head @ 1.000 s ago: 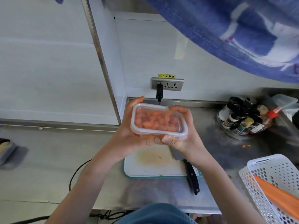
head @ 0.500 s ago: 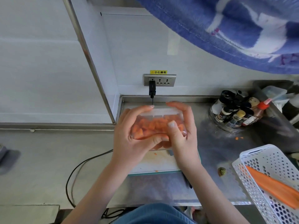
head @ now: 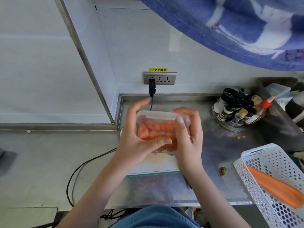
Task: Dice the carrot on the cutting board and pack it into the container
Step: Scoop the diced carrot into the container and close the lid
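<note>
A clear plastic container point(head: 162, 118) with a lid on it is full of orange diced carrot point(head: 156, 129). I hold it in both hands above the white cutting board point(head: 153, 163). My left hand point(head: 136, 137) grips its left side, thumb across the near edge. My right hand point(head: 189, 134) grips its right side, thumb pressed on the lid near the far right corner. My arms hide most of the board and the knife.
Spice bottles point(head: 236, 109) crowd a clear tray at the back right. A white perforated basket point(head: 271, 183) with whole carrots point(head: 276, 186) stands at the front right. A carrot stub point(head: 222, 171) and orange scraps point(head: 241, 137) lie on the steel counter. A black cable point(head: 85, 165) runs from the wall socket point(head: 159, 78).
The container has come down from a raised, tilted hold to just above the board. My hands shifted from cupping its ends to gripping its sides with thumbs on top.
</note>
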